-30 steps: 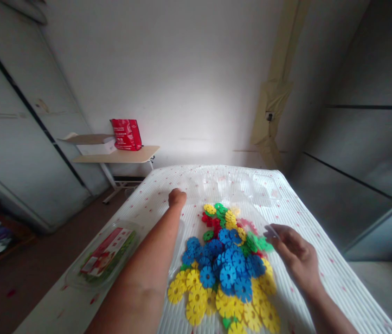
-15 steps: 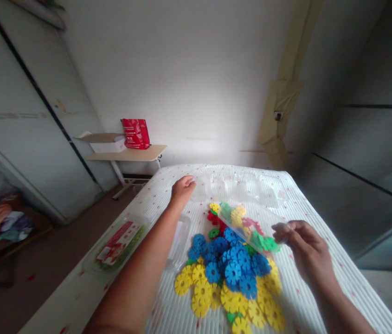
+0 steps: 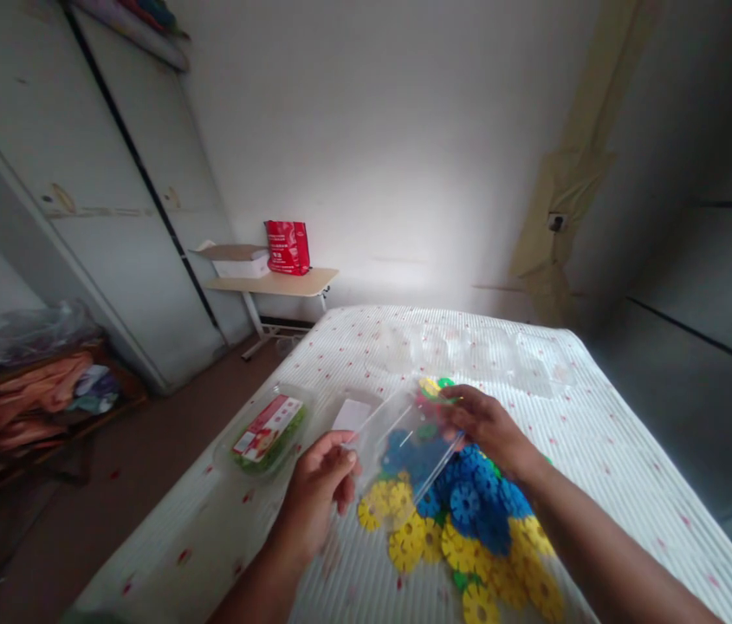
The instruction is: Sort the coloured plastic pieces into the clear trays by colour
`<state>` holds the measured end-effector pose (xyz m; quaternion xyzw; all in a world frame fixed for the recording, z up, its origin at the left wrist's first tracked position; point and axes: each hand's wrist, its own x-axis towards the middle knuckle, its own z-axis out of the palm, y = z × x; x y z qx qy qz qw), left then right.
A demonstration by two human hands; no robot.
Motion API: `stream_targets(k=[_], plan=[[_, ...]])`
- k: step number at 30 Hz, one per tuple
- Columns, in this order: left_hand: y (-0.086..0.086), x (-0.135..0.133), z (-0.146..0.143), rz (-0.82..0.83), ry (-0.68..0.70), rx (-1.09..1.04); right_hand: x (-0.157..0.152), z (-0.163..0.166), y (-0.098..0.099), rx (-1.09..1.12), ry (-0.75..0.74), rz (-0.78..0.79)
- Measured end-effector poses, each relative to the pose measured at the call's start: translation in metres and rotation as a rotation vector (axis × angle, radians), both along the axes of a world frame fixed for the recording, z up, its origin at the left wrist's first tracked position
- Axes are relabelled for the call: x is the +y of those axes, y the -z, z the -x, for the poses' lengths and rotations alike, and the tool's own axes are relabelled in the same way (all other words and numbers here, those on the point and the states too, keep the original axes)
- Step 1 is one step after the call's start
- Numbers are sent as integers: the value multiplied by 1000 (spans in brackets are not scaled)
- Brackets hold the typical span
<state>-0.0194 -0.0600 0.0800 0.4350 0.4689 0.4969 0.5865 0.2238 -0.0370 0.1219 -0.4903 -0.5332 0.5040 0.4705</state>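
Between my hands is a clear plastic lid or shallow box (image 3: 382, 429); I cannot tell which. My left hand (image 3: 320, 481) pinches its near left end. My right hand (image 3: 486, 429) grips its far right side. It is tilted above a pile of flower-shaped plastic discs, which show through it. Blue discs (image 3: 466, 498) lie in the middle of the pile and yellow discs (image 3: 479, 555) toward me, with some green ones among them. At the far end, red and yellow pieces are partly hidden by my right hand.
A closed clear box with a red-and-white label (image 3: 269, 429) and green contents sits at left. Beside it lies a clear container with a white paper (image 3: 353, 414). Clear containers (image 3: 479, 351) line the far side of the cloth-covered surface (image 3: 340, 347). A small table (image 3: 288, 284) holds a red bag (image 3: 288, 249).
My left hand has come back from the far clear containers and now holds the clear plastic piece. My right hand has moved inward over the pile. The view has turned slightly left.
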Motion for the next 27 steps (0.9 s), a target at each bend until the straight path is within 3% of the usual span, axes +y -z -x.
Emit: stream_targets(k=[6, 13, 19, 27], plan=[[21, -10, 21, 47, -195, -16, 38, 43, 8, -329, 24, 3], [28, -17, 37, 72, -342, 33, 91, 89, 14, -1066, -39, -144], [27, -18, 42, 58, -337, 151, 104, 114, 28, -1183, -83, -182], [31, -17, 42, 39, -396, 213, 98, 119, 31, -1329, -99, -246]])
